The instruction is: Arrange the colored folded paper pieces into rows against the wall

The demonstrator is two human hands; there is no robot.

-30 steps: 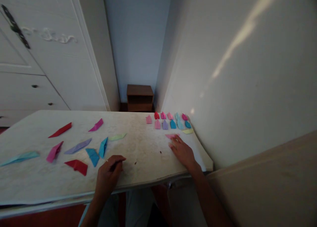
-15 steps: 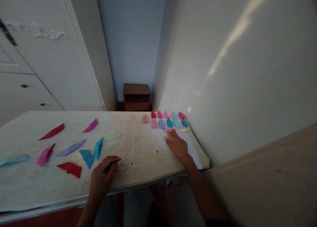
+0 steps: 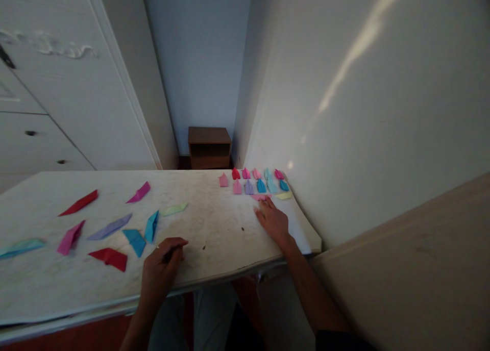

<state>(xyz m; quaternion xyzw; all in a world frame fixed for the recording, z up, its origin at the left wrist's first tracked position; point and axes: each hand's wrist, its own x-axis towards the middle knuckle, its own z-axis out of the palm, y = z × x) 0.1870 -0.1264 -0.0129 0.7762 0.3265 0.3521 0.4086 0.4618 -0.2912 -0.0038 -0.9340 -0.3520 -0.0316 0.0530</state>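
Observation:
My right hand lies at the right end of the table, fingers stretched out and fingertips on a flat pink folded paper. Beside it is a pale yellow folded paper. Just beyond stand two rows of small folded paper pieces, among them a purple one and a red one. My left hand rests near the front edge with its fingers loosely curled in; no object shows in it. Closest to that hand are a red folded paper and two blue ones, including this blue folded paper.
More folded papers lie scattered on the left: a magenta piece, a lilac piece and a light green piece. A white sheet lies under my right wrist. The wall borders the table's right side.
The view has shifted slightly. Both hands keep nearly the same places, my right fingertips still on the pink paper.

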